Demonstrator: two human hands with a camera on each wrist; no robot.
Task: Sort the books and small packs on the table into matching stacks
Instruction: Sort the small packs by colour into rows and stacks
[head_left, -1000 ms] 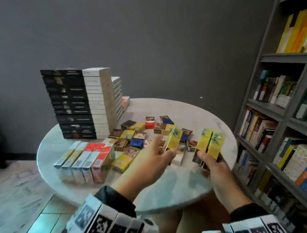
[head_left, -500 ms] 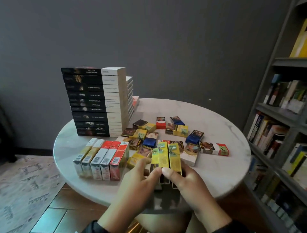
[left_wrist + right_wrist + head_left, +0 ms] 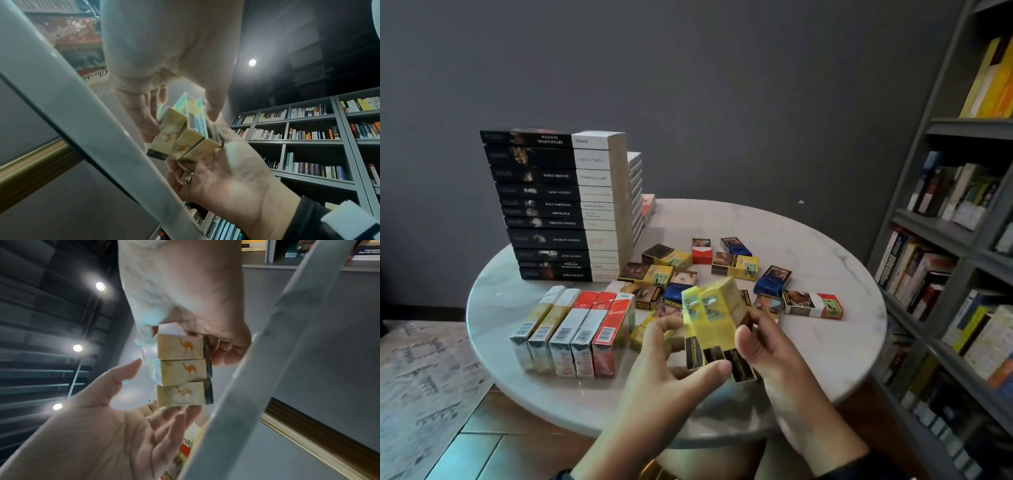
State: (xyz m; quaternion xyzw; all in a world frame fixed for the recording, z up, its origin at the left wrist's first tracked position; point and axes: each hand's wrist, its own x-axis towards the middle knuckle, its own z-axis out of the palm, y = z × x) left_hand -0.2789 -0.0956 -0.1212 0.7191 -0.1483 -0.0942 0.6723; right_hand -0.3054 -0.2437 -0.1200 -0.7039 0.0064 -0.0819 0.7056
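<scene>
Left hand [image 3: 671, 373]: grips three yellow packs [image 3: 714, 322] from the left, thumb under their near ends | Right hand [image 3: 767, 346]: grips the same packs from the right | Packs: pressed side by side, raised above near table [image 3: 825, 370] edge | Row of upright packs [image 3: 571, 332]: near left | Book stack [image 3: 558, 205]: far left | Loose packs [image 3: 732, 265]: centre

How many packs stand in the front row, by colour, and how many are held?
Gold-topped packs: 2
Red-topped white packs: 2
Red pack: 1
Yellow packs, held between left hand and right hand: 3
Total: 8
</scene>
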